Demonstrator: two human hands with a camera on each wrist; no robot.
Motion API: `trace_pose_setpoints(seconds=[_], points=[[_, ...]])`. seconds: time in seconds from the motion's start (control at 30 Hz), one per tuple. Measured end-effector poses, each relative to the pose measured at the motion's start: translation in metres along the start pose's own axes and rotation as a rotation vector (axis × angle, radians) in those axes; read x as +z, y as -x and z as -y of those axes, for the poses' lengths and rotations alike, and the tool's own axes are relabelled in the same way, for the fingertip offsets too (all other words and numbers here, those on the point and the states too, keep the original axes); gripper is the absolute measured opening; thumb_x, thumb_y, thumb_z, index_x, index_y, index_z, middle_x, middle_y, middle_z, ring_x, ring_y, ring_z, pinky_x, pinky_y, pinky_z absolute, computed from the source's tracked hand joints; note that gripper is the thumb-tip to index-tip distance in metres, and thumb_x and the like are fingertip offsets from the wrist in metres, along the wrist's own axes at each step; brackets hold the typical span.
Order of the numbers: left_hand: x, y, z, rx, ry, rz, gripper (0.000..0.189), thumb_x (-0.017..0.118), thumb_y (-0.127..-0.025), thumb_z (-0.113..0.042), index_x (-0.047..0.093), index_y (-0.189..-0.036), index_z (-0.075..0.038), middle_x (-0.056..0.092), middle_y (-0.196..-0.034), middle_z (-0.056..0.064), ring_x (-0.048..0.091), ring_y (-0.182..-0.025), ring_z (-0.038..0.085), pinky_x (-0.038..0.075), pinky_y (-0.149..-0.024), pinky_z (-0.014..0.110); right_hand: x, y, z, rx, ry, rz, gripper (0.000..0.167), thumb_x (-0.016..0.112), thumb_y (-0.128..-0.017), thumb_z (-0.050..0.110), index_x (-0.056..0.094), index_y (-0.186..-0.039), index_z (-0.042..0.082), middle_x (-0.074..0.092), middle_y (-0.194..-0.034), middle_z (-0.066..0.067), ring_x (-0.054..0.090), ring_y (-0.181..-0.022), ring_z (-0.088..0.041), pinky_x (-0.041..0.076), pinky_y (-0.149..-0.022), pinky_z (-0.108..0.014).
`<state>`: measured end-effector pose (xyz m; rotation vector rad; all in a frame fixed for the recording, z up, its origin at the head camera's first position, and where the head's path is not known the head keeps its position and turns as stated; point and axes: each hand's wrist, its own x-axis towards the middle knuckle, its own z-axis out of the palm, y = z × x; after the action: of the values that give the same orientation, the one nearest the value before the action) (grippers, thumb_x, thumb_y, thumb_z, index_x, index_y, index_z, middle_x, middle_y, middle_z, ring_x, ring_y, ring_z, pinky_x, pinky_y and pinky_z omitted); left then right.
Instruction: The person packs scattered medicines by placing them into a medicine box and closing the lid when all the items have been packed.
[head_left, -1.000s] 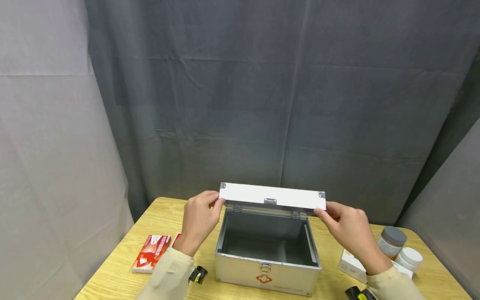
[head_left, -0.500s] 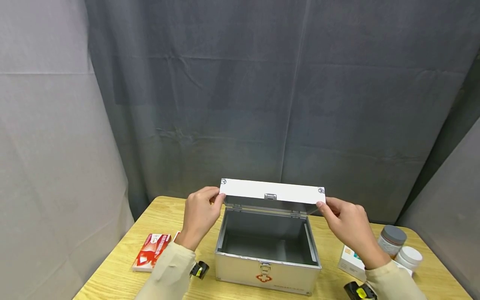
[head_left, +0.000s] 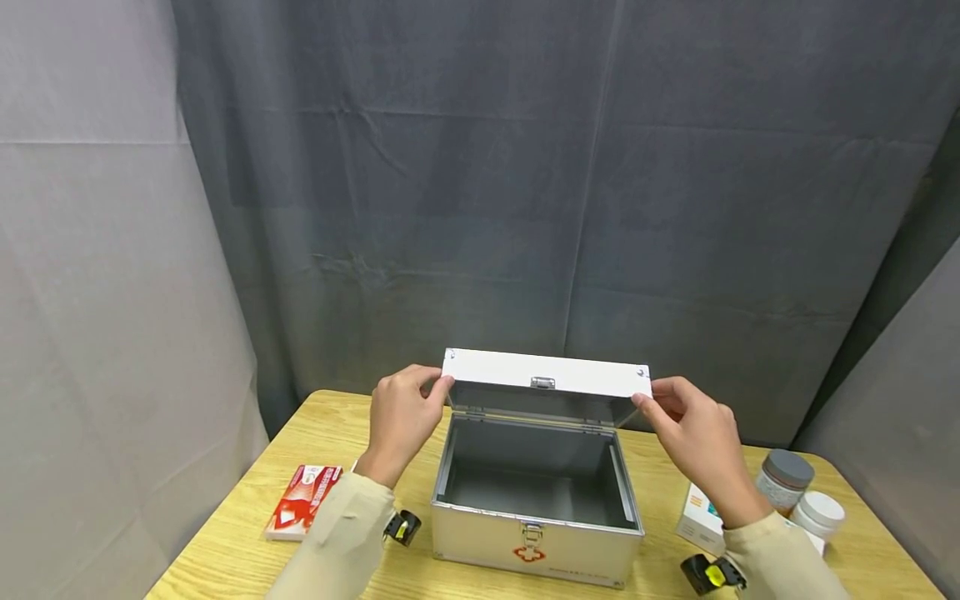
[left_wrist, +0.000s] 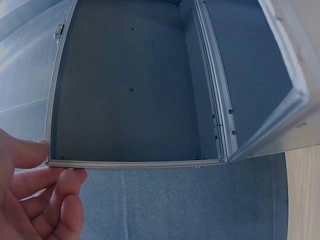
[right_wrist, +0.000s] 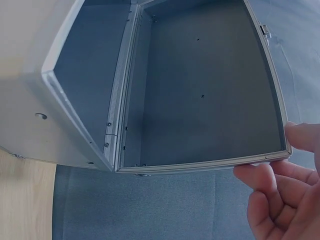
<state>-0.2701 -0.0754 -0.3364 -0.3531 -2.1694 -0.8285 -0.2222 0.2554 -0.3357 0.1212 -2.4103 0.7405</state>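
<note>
A silver first-aid box (head_left: 480, 533) with a red-orange cross below its front latch stands on the table, its grey inside showing nothing in it. Its hinged lid (head_left: 547, 371) is tilted up and back. At the lid's front left corner my left hand (head_left: 401, 429) pinches the rim between thumb and fingers. The opposite corner is pinched the same way by my right hand (head_left: 701, 446). Both wrist views look into the lid's grey lining (left_wrist: 125, 120), with the thumb on one side of the rim and curled fingers at the other.
A red and white medicine carton (head_left: 303, 500) lies on the wooden table (head_left: 405, 567) at the left. On the right are a white carton (head_left: 699, 521), a grey-capped bottle (head_left: 784, 482) and a white-capped bottle (head_left: 817, 515). A dark grey curtain (head_left: 465, 208) hangs behind.
The lid has swung further up and back, showing more of its underside. Both hands have risen with it, keeping their grip on the corners. The box body has stayed in place.
</note>
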Motion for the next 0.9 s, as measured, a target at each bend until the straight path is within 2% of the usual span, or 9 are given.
trace_pose_setpoints(seconds=[0.37,0.63,0.9], points=[[0.001,-0.005,-0.002,0.014,0.000,-0.001,0.017,0.074,-0.087,-0.019,0.079,-0.092,-0.004,0.078,-0.088,0.009,0.070,-0.062,0.020,0.056,-0.060,0.038,-0.003,-0.005,0.003,-0.026,0.021,-0.015,0.033,0.066,-0.096,0.028,0.066,-0.112,-0.001,0.076,-0.099,-0.022,0.073,-0.087,-0.037,0.057,-0.073,-0.054],[0.001,-0.009,-0.002,0.000,-0.012,0.002,0.016,0.074,-0.086,-0.020,0.079,-0.090,-0.005,0.077,-0.085,0.008,0.068,-0.062,0.019,0.054,-0.059,0.039,-0.003,-0.010,0.005,0.013,0.004,0.007,0.036,0.065,-0.096,0.030,0.067,-0.113,-0.001,0.075,-0.101,-0.023,0.072,-0.091,-0.039,0.057,-0.075,-0.054],[0.002,-0.011,-0.002,-0.009,0.003,0.004,0.016,0.072,-0.088,-0.018,0.078,-0.093,-0.004,0.078,-0.090,0.010,0.070,-0.066,0.022,0.055,-0.061,0.040,0.000,-0.014,0.003,0.025,0.001,-0.032,0.034,0.065,-0.096,0.031,0.069,-0.112,0.001,0.076,-0.102,-0.022,0.072,-0.091,-0.037,0.056,-0.075,-0.053]])
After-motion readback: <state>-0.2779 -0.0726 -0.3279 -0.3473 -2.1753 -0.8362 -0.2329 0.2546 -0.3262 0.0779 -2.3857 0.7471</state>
